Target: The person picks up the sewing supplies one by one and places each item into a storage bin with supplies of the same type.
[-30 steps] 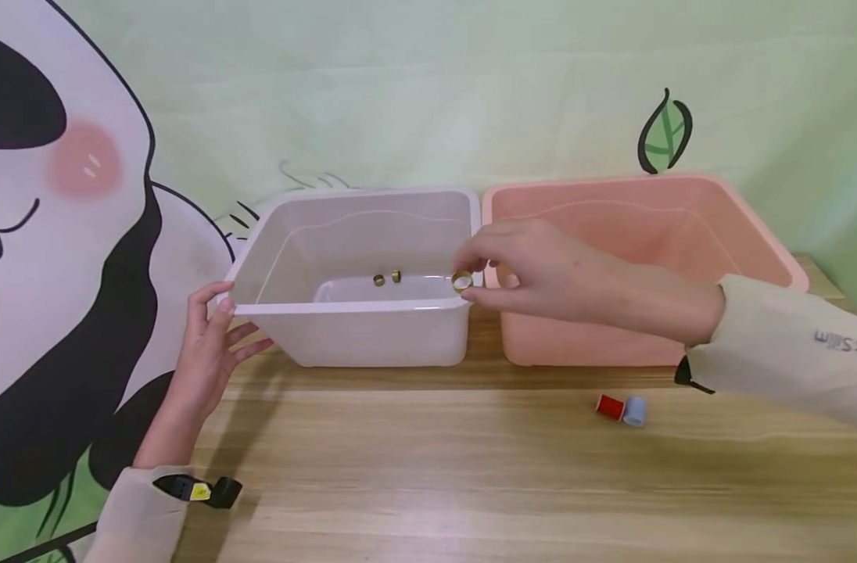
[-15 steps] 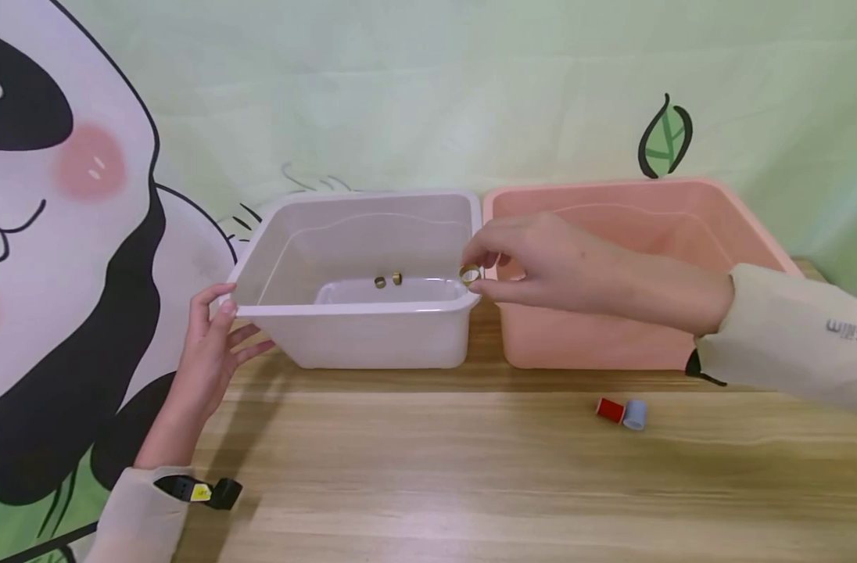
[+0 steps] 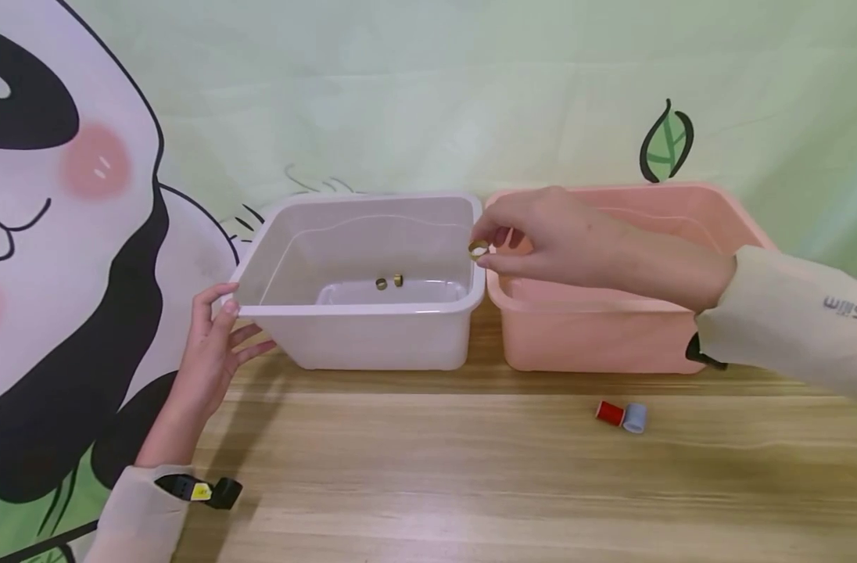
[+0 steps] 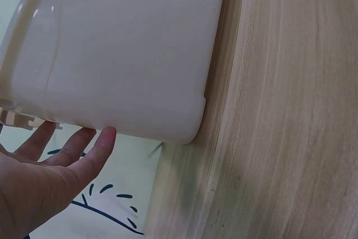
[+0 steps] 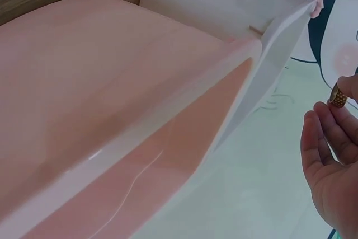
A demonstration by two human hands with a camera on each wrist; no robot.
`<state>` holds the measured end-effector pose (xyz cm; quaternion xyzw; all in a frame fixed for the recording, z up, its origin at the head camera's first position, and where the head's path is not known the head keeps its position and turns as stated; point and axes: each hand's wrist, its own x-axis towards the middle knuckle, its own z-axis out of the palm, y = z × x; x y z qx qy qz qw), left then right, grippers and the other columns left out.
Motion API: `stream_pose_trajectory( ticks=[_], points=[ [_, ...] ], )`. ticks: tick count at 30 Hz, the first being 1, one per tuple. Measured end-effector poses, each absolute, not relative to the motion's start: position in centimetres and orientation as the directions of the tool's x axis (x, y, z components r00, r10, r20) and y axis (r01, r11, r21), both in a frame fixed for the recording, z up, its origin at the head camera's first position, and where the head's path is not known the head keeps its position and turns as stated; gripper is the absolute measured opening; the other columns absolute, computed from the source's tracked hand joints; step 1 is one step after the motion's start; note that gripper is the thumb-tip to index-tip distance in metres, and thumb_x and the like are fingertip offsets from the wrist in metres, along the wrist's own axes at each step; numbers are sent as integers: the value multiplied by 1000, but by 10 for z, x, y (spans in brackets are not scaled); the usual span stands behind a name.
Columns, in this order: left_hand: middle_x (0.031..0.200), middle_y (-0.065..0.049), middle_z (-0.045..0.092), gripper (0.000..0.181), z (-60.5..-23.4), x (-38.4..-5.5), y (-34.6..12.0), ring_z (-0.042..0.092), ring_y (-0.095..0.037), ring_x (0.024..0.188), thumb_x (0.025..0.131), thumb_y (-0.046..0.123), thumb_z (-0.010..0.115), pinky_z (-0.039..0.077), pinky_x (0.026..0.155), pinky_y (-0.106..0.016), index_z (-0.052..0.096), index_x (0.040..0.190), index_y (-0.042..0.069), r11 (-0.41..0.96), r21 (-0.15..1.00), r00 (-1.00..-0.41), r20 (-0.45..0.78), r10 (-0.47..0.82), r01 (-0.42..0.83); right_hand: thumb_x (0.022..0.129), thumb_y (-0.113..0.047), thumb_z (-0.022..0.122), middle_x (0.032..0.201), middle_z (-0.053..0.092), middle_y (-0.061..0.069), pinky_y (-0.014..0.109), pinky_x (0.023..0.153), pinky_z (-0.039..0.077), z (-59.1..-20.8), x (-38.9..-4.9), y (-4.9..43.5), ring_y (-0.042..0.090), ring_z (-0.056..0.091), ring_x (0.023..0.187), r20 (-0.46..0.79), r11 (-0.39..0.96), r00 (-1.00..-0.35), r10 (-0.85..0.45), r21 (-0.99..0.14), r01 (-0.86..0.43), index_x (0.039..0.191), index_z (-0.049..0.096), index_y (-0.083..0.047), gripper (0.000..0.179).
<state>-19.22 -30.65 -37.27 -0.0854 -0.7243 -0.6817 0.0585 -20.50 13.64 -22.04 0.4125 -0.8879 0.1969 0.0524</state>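
A dimpled brass ring thimble [image 5: 338,97] is pinched between the thumb and fingers of my right hand [image 3: 541,238]. That hand is raised over the adjoining rims of the white plastic bin [image 3: 372,340] and the pink plastic bin [image 3: 597,344]. On the white bin's floor lie two more small brass rings, one ring [image 3: 381,284] just left of the other ring [image 3: 398,280]. My left hand [image 3: 209,348] grips the white bin's front left corner, thumb at the rim. Its other fingers lie under the rim against the outer wall, as the left wrist view shows.
A red thread spool [image 3: 610,413] and a pale blue spool [image 3: 635,418] lie side by side on the wooden table [image 3: 428,469], in front of the pink bin. Behind the bins hangs a green cloth [image 3: 400,94] printed with a panda.
My right hand has risen and shifted slightly right with the ring thimble, from low by the white bin's front right corner. The left hand keeps its grip on the rim.
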Motion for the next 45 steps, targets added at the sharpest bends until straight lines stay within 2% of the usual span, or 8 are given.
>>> stream_pose_trajectory(
  ticks=[9,11,16,19,28,36,45],
  points=[
    [143,-8,28,40,-371,-193,-307,62,-20,106,102,27,40,56,79,-42,25,139,27,36,977,-977,207,52,209,89,-30,65,99,61,-13,24,79,50,-221,-207,137,5,56,89,232,595,-661,-713,-298,-746,107,65,-22,19],
    [143,-8,28,40,-371,-193,-307,62,-19,105,102,26,40,56,79,-42,25,139,27,40,977,-977,207,52,209,90,-31,64,101,61,-14,25,73,52,-220,-207,137,6,58,89,211,597,-675,-707,-332,-730,108,64,-24,20],
    [143,-8,28,40,-371,-193,-307,62,-19,105,102,27,40,56,79,-42,25,139,27,42,977,-977,205,51,207,90,-30,62,101,63,-15,24,71,52,-219,-212,133,5,58,89,236,572,-652,-720,-330,-751,106,65,-24,17],
    [144,-8,27,40,-371,-193,-306,62,-19,106,102,27,40,56,80,-42,25,139,27,49,977,-978,203,47,205,90,-29,62,97,63,-16,22,78,50,-219,-215,129,3,57,89,268,551,-625,-734,-305,-777,104,66,-23,15],
    [146,-9,26,41,-373,-192,-306,60,-19,108,102,28,41,56,79,-40,25,140,28,77,977,-979,199,38,201,90,-28,64,97,61,-15,23,79,48,-220,-221,124,4,55,90,261,550,-617,-743,-289,-784,104,66,-23,15],
    [146,-8,25,41,-373,-193,-307,62,-18,107,102,27,40,56,79,-40,25,140,28,68,976,-978,204,44,207,91,-28,61,101,63,-14,29,87,49,-221,-224,122,6,58,98,232,560,-625,-746,-291,-776,105,65,-22,16],
    [144,-9,26,39,-373,-193,-308,62,-20,106,102,26,39,56,79,-41,25,139,27,32,979,-978,202,49,204,91,-28,62,100,62,-10,27,83,49,-220,-229,113,7,56,96,216,539,-600,-770,-284,-793,106,65,-19,18]
  ],
)
